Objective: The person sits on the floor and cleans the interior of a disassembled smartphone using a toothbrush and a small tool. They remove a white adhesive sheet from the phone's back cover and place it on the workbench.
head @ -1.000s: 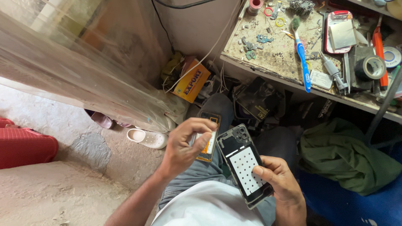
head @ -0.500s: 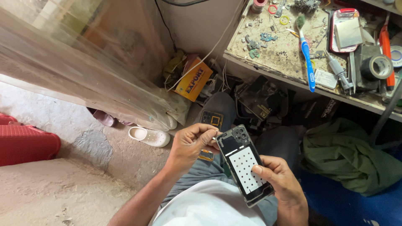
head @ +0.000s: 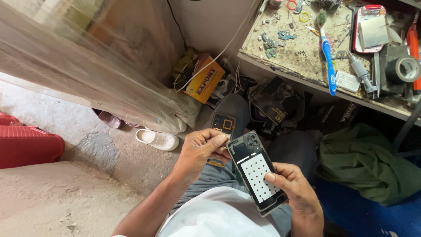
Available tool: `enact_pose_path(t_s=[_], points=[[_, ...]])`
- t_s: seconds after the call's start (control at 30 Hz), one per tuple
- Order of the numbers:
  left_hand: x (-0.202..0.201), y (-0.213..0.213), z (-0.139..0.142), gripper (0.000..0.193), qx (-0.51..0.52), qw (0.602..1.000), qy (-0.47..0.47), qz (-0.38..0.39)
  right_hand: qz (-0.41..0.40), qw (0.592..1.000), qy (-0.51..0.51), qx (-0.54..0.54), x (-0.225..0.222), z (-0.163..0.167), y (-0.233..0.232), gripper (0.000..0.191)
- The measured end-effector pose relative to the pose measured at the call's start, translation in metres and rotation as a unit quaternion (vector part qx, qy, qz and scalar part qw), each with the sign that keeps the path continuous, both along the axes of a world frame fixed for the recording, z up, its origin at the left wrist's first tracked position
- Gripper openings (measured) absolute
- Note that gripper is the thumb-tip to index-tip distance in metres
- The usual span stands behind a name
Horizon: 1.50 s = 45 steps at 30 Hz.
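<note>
Squarely within right grip [head: 293, 189]: phone frame [head: 256, 171]

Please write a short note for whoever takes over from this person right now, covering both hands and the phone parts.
Right hand: grips the opened black phone shell with the white dotted sheet inside, thumb on the sheet.
Left hand: fingertips pinched at the shell's top edge, beside the camera cut-outs; whether they hold a tool is too small to tell.
A second dark phone body with orange trim lies on the lap, under the left hand.
Done: shell is open. Left: both parts remain separate.
</note>
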<state>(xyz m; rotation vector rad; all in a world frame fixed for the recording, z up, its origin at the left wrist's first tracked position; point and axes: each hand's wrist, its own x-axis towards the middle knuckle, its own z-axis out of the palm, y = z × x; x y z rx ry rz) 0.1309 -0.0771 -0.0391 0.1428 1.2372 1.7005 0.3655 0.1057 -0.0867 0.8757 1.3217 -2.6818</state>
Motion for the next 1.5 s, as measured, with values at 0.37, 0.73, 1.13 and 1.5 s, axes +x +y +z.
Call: enact_pose_path(t_s=[0.37,0.73,1.13,1.5], points=[[-0.001,0.0,-0.003,0.021,-0.009,1.0,0.001,0.013,0.003,1.0,0.006,-0.001,0.001,-0.004,0.0,0.031],[-0.021,-0.03,-0.026,0.018,-0.027,0.995,0.069,0.074,-0.057,0.997,-0.024,0.049,0.035,-0.029,0.01,0.039],[-0.028,-0.031,-0.079,0.009,-0.147,0.929,0.34,0.006,-0.096,0.993,-0.028,0.056,0.055,-0.03,0.008,0.037],[-0.053,-0.02,-0.067,0.012,-0.145,0.871,0.469,0.001,-0.09,0.991,-0.056,0.08,0.046,-0.023,0.002,0.031]])
